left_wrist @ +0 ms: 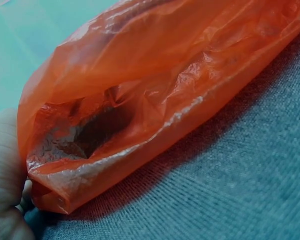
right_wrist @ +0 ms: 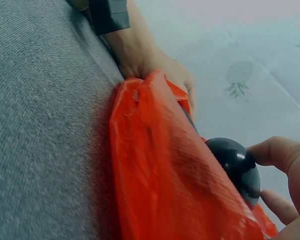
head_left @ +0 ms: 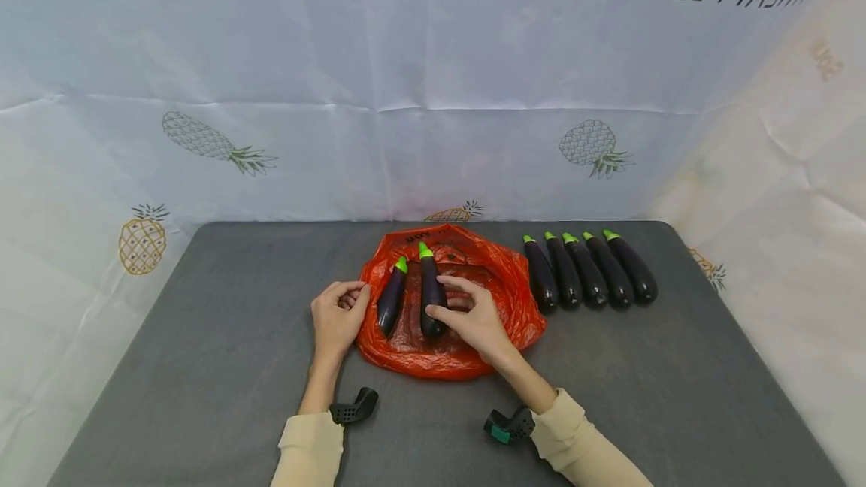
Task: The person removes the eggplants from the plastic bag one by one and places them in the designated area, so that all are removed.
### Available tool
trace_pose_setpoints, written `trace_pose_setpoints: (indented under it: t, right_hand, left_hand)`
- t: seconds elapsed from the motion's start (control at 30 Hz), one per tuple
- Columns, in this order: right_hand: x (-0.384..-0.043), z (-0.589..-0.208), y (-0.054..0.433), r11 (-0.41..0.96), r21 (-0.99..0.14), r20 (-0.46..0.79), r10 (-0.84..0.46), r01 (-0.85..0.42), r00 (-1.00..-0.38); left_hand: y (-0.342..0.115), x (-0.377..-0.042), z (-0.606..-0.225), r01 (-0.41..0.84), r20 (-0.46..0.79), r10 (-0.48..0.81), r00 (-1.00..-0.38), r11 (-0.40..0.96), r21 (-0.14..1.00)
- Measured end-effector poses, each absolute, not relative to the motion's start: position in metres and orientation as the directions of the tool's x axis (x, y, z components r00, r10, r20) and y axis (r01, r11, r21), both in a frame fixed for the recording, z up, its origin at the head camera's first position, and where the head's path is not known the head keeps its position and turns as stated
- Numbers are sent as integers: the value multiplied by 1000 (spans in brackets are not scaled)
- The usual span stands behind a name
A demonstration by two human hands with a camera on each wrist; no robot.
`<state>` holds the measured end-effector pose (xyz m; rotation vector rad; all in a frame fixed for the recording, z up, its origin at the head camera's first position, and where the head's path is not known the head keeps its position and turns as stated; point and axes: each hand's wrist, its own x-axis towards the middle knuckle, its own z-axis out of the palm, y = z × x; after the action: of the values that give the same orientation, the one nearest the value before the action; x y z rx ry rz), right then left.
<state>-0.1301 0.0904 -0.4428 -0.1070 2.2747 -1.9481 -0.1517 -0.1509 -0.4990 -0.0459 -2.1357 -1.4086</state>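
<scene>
A red plastic bag (head_left: 473, 359) lies spread with its mouth open on the grey table. Inside it, at the left, rests one dark purple eggplant (head_left: 391, 299) with a green cap. Beside that one, a second eggplant (head_left: 431, 291) is held between the thumb and fingers of my right hand (head_left: 476, 318). In the right wrist view the rounded end of this eggplant (right_wrist: 235, 167) shows above the bag's rim, with fingertips against it. My left hand (head_left: 340, 314) pinches the bag's left rim, its thumb and fingers at the bunched film (left_wrist: 55, 192).
Several eggplants (head_left: 588, 273) lie side by side in a row on the table (head_left: 676, 382), right of the bag, green caps pointing away. A white cloth (head_left: 433, 156) printed with pineapples hangs behind the table. Each wrist wears a black camera mount (head_left: 355, 406).
</scene>
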Motion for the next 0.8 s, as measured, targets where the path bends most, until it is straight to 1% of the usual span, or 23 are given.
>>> trace_pose_setpoints:
  t: [0.37,0.57,0.8]
  right_hand:
    - [-127,-436,101,137,-990,-44,-138,25,-989]
    - [-125,-432,105,147,-989,-54,-134,34,-989]
    - [-122,-426,110,153,-988,-30,-138,9,-990]
  left_hand:
    - [-151,-152,-499,347,492,-272,-827,442,827]
    - [-151,-152,-500,341,484,-277,-830,435,833]
    - [-151,-152,-500,338,478,-274,-835,430,837]
